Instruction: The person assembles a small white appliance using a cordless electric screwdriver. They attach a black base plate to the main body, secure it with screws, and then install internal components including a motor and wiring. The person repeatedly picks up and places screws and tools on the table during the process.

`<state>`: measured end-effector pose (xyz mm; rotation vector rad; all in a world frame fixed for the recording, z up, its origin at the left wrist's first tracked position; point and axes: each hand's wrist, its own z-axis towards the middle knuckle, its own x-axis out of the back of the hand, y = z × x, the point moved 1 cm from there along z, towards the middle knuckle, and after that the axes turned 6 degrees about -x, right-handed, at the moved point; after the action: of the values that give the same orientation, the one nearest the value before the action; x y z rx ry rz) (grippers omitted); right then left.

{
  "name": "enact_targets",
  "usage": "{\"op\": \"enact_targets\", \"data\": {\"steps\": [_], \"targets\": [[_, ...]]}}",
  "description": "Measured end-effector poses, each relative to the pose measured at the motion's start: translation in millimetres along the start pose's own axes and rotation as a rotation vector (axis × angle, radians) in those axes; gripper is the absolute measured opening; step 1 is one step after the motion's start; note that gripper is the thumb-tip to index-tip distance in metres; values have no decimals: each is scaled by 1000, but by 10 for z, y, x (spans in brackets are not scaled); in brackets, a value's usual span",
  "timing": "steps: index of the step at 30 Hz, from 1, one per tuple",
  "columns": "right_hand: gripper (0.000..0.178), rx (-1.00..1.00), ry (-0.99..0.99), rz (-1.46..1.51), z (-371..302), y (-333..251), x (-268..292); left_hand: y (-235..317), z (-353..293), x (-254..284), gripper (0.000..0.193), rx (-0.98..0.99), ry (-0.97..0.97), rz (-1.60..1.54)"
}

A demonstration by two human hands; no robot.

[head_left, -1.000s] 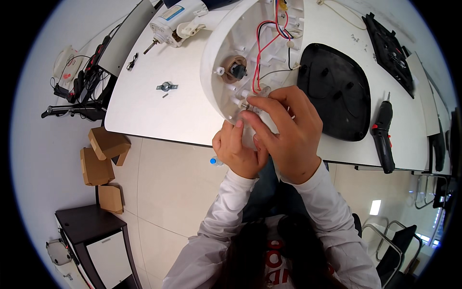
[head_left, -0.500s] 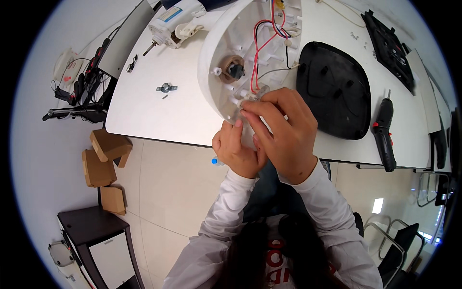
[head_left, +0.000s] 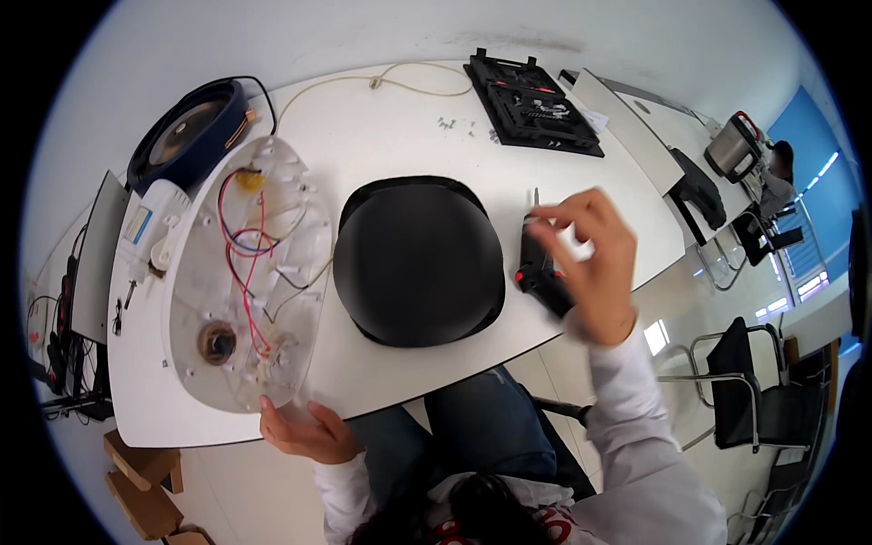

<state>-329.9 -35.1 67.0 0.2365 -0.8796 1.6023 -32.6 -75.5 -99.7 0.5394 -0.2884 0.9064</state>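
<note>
A white plastic housing (head_left: 186, 309) stands on the table at my left, its hollow side showing red and black wires (head_left: 243, 282) and a brown round fitting (head_left: 216, 343). My left hand (head_left: 304, 436) rests at its near lower edge, fingers spread and thumb raised. To the right of the housing lies a rounded black cover (head_left: 418, 263), blurred in the middle. My right hand (head_left: 599, 263) is over the black electric screwdriver (head_left: 536, 272), which has red buttons. Its thumb and forefinger are curved apart around a gap, the tips near the tool's front end; whether they touch it is unclear.
An open black tool case (head_left: 536, 104) lies at the back, with loose screws (head_left: 447, 123) beside it. A blue round appliance part (head_left: 195, 132) and a white motor unit (head_left: 154, 222) are at far left. A cable (head_left: 377, 82) crosses the back; a chair (head_left: 740, 386) stands right.
My hands have parted from the housing's lower end; the right one moved over to the screwdriver. My left hand stays at the housing's edge. The view has turned right.
</note>
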Motion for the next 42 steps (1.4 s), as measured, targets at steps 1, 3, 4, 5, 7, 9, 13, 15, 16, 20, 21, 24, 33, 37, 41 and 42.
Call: {"op": "enact_targets", "data": {"steps": [1, 3, 4, 5, 7, 9, 13, 15, 16, 20, 21, 24, 33, 37, 41, 42], "targets": [[12, -103, -66, -51, 114, 229, 69, 7, 7, 2, 55, 20, -9, -4], [12, -183, -161, -133, 282, 938, 11, 18, 38, 22, 55, 23, -40, 19], [12, -268, -154, -51, 313, 1394, -61, 40, 70, 23, 55, 10, -57, 30], [13, -325, -141, -52, 307, 1807, -119, 72, 93, 2, 56, -3, -71, 33], [12, -369, -86, -79, 278, 2296, -314, 80, 108, -19, 57, 11, -76, 56], [11, -404, -78, -204, 297, 2395, -507, 38, 94, 16, 57, 18, -92, 70], [9, -413, 125, -162, 497, 2499, -612, 28, 64, 37, 56, 32, -72, 80], [8, -323, 174, -249, 534, 2687, -598, 29, 50, 33, 59, 37, -78, 80], [7, -291, 171, -285, 546, 2772, -593, 42, 56, 11, 58, 48, -59, 60], [5, -173, 145, -400, 668, 2780, -619, 31, 51, -43, 60, 87, -11, -7], [5, -148, 138, -423, 684, 2786, -633, 37, 57, -44, 61, 99, 0, -36], [4, -116, 115, -448, 733, 2854, -634, -4, 41, -64, 62, 80, 7, -40], [4, -111, 4, -455, 799, 2893, -704, -71, 39, -98, 64, 43, 24, -87], [4, -126, -13, -420, 787, 2978, -727, -79, 19, -105, 65, 61, 23, -102], [6, -123, -28, -373, 786, 2991, -700, -116, -29, -92, 66, 76, 17, -55], [6, -123, -31, -354, 788, 2978, -692, -121, -35, -72, 66, 71, 24, -44]]}}
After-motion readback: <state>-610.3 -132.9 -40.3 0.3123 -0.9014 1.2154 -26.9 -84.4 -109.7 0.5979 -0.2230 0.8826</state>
